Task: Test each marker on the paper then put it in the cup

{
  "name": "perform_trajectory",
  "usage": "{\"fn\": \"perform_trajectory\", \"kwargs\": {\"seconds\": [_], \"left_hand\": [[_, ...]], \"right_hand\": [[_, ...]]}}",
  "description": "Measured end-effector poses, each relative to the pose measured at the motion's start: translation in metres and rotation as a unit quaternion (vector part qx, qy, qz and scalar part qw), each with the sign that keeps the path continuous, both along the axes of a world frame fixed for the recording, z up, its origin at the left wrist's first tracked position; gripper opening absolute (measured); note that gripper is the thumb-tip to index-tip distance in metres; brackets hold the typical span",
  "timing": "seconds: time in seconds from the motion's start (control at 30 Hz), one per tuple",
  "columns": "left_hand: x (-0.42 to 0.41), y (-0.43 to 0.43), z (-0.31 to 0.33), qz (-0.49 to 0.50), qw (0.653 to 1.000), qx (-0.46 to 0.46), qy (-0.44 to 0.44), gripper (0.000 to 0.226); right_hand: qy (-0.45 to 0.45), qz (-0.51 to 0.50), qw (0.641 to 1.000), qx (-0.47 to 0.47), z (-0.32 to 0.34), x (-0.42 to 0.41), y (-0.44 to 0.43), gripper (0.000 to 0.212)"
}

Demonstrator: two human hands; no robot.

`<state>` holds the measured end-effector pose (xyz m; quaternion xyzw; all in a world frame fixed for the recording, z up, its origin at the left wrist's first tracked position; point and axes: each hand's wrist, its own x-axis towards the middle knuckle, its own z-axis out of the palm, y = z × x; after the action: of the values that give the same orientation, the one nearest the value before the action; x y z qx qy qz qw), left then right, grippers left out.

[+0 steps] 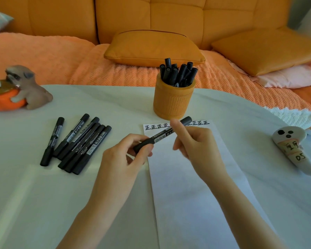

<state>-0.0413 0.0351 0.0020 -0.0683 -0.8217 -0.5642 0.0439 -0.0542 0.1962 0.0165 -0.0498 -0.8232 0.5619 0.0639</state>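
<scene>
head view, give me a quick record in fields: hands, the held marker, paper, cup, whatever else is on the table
left hand: pinches the lower end of the marker
right hand: grips the marker nearer its upper end
marker: black, tilted, over the top of the paper
paper: row of black marks along the top edge, blank below
cup: orange, upright behind the paper, holds a bunch of markers
loose markers: six, lying left of the paper
other: dog figurine at far left, white labelled object at right
</scene>
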Motion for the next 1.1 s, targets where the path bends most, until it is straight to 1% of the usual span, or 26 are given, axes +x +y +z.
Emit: {"fn": "perform_trajectory", "kwargs": {"seconds": [0.03, 0.1, 0.13, 0.2, 0.27, 0.33, 0.4, 0.47, 0.5, 0.57, 0.6, 0.67, 0.77, 1.0, 1.1], "left_hand": [[0.0, 0.0, 0.0, 0.001, 1.0, -0.001, 0.002, 0.006], [0.0, 0.0, 0.001, 0.0, 1.0, 0.003, 0.002, 0.005], [0.0, 0.001, 0.001, -0.001, 1.0, 0.008, 0.002, 0.005], [0.001, 0.002, 0.001, -0.004, 1.0, 0.016, -0.001, 0.008], [0.001, 0.002, 0.001, -0.01, 1.0, 0.019, -0.005, 0.014], [0.001, 0.002, 0.001, -0.008, 0.999, 0.03, -0.01, 0.02], [0.0, 0.0, 0.0, 0.001, 1.0, 0.03, -0.011, 0.032], [-0.002, -0.002, -0.002, 0.006, 0.999, 0.033, -0.015, 0.041], [-0.003, -0.003, -0.002, 0.008, 0.999, 0.038, -0.017, 0.04], [-0.003, -0.004, -0.002, 0.017, 0.999, 0.038, -0.021, 0.03], [-0.003, -0.004, -0.002, 0.021, 0.999, 0.031, -0.021, 0.024], [-0.003, -0.003, -0.002, 0.025, 1.0, 0.004, -0.017, 0.017], [-0.003, -0.003, -0.004, 0.027, 0.999, -0.021, -0.02, 0.015], [-0.006, -0.004, -0.007, 0.027, 0.998, -0.045, -0.018, 0.014], [-0.006, -0.004, -0.009, 0.027, 0.998, -0.058, -0.017, 0.013]], "right_hand": [[0.065, 0.005, 0.998, 0.023, 0.0, 0.0, 0.002, 0.043], [0.171, 0.074, 0.977, 0.105, -0.002, -0.002, 0.006, 0.013], [0.201, 0.115, 0.96, 0.159, -0.005, -0.003, 0.007, 0.009], [0.231, 0.16, 0.926, 0.252, -0.015, -0.005, 0.009, 0.023], [0.249, 0.141, 0.916, 0.283, -0.02, -0.007, 0.007, 0.021], [0.259, 0.13, 0.92, 0.265, -0.023, -0.008, 0.005, 0.016], [0.257, 0.128, 0.931, 0.228, -0.022, -0.012, 0.006, 0.014], [0.258, 0.095, 0.945, 0.178, -0.017, -0.018, 0.011, 0.012], [0.251, 0.062, 0.957, 0.134, -0.014, -0.022, 0.013, 0.012], [0.234, -0.012, 0.972, 0.023, -0.005, -0.032, 0.017, 0.014], [0.233, -0.044, 0.971, -0.024, 0.0, -0.038, 0.019, 0.016], [0.247, -0.083, 0.962, -0.081, 0.008, -0.048, 0.023, 0.012], [0.287, -0.122, 0.944, -0.107, 0.015, -0.065, 0.024, 0.008], [0.35, -0.161, 0.918, -0.092, 0.023, -0.089, 0.025, 0.009], [0.376, -0.167, 0.908, -0.076, 0.026, -0.098, 0.028, 0.023]]}}
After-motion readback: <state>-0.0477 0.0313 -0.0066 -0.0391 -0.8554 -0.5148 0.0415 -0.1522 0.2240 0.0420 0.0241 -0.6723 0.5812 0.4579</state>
